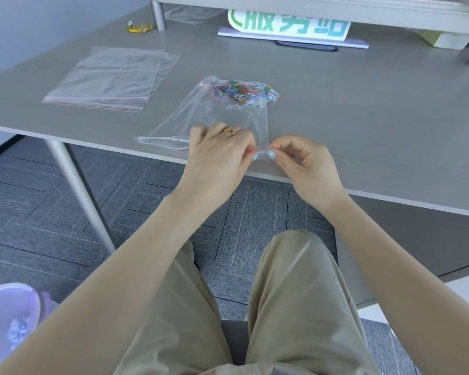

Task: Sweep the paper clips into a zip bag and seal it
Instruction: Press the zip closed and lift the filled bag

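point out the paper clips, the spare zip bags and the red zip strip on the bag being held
paper clips [244, 93], head view, middle of the coloured heap inside the bag
spare zip bags [111, 77], head view, centre of the flat clear stack
red zip strip [260, 149], head view, stretch between the two hands' fingers

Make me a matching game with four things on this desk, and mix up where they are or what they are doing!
Things:
1. paper clips
2. empty zip bags
3. yellow object
4. both hands (left hand, right hand)

Places or states:
A. lying flat in a stack, left of the filled bag
B. far back left, beside a metal post
C. pinching the red strip at the mouth of the filled bag
D. heaped inside the far end of the filled bag

Pairs: 1-D, 2-A, 3-B, 4-C
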`<state>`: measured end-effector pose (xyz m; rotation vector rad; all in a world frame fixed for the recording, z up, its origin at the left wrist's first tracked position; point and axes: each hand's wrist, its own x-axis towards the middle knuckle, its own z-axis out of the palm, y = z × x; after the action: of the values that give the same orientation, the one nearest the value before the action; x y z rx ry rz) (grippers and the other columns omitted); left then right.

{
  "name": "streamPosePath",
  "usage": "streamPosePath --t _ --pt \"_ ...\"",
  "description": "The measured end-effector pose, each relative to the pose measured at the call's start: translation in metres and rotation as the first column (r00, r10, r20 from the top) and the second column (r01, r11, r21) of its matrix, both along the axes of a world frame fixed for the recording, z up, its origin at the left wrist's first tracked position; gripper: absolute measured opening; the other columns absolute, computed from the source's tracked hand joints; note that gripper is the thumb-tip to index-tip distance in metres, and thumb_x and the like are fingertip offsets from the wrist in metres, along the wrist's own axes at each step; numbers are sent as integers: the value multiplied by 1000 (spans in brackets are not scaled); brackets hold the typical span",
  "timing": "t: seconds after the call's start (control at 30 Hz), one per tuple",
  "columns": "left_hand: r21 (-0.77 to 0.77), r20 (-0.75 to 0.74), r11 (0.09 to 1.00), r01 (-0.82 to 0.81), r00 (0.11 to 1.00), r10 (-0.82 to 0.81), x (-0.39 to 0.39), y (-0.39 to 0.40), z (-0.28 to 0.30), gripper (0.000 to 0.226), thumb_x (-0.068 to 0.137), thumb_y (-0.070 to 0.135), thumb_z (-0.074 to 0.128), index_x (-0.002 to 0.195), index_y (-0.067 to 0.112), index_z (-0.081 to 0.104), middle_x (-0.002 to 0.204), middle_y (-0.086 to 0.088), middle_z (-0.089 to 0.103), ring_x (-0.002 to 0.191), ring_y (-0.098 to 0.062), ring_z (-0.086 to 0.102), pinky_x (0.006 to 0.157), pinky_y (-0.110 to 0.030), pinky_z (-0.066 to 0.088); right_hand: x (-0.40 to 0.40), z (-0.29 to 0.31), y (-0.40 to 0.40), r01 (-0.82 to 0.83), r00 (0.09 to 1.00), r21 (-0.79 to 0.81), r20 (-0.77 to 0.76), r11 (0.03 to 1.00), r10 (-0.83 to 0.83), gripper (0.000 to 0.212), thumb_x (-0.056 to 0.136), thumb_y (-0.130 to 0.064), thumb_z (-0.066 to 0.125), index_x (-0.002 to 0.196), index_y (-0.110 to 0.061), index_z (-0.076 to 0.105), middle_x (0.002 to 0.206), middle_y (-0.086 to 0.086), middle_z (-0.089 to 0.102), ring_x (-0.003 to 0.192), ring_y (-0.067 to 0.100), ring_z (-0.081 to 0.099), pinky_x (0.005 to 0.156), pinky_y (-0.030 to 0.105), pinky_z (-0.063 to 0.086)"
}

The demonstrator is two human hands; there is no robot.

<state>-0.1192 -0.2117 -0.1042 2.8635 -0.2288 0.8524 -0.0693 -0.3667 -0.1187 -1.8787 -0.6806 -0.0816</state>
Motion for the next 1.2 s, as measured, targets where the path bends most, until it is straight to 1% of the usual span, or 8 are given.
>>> streamPosePath --t 0.23,0.33,0.43,0.63,0.77,0.93,1.07,1.2 --pt "83 14 996 28 999 -29 -1 0 1 14 78 23 45 71 16 55 72 2 65 81 -25 59 68 -33 18 1 10 0 -134 985 -44 -112 990 129 15 85 -11 61 82 -26 63 85 -5 68 83 6 61 84 24 48" --pt "23 -2 999 30 1000 -30 -3 -2 1 19 78 28 42 72 17 56 72 2 66 82 -25 60 70 -33 18 -2 14 1 -117 992 -116 -53 986 111 7 84 -12 63 83 -19 65 77 -14 65 71 -10 57 72 7 42" --pt "-34 -10 999 10 1000 -10 -4 0 2 22 79 34 43 74 18 58 71 1 68 83 -24 60 71 -34 18 -3 16 -1 -34 999 -155 30 987 39 4 85 -12 61 85 -11 66 72 -18 59 61 -17 52 63 2 36" --pt "6 -10 1000 -6 1000 6 0 6 7 16 82 21 45 70 17 56 70 0 65 82 -26 58 71 -34 17 4 18 2 63 997 -200 55 978 -54 10 85 -17 60 79 -26 59 70 -19 57 60 -12 52 61 9 37" --pt "11 8 1000 3 1000 -3 -1 6 10 18 82 21 44 73 17 58 73 0 66 84 -26 58 70 -35 17 3 27 10 78 985 -292 172 953 -28 5 82 -22 61 82 -25 64 77 -23 58 76 -6 57 78 31 48" --pt "-52 3 998 -30 1000 30 -4 10 10 15 83 28 50 74 20 58 74 2 69 87 -25 57 72 -35 16 1 28 13 151 945 -382 325 912 -20 10 87 -24 55 91 -19 63 96 -6 67 90 16 62 72 27 40" --pt "-40 11 998 -47 999 48 -2 17 12 22 82 32 43 75 18 58 74 -1 70 90 -26 56 75 -35 16 0 22 18 174 932 -352 361 920 -38 13 89 -24 53 93 -16 61 97 -4 66 87 18 60 73 27 36" --pt "36 10 999 -32 999 31 -2 17 13 27 83 30 34 77 18 58 76 0 67 91 -26 54 74 -35 16 1 28 26 162 907 -346 421 924 -1 8 85 -19 56 88 -17 63 92 -3 68 85 19 62 84 34 41"
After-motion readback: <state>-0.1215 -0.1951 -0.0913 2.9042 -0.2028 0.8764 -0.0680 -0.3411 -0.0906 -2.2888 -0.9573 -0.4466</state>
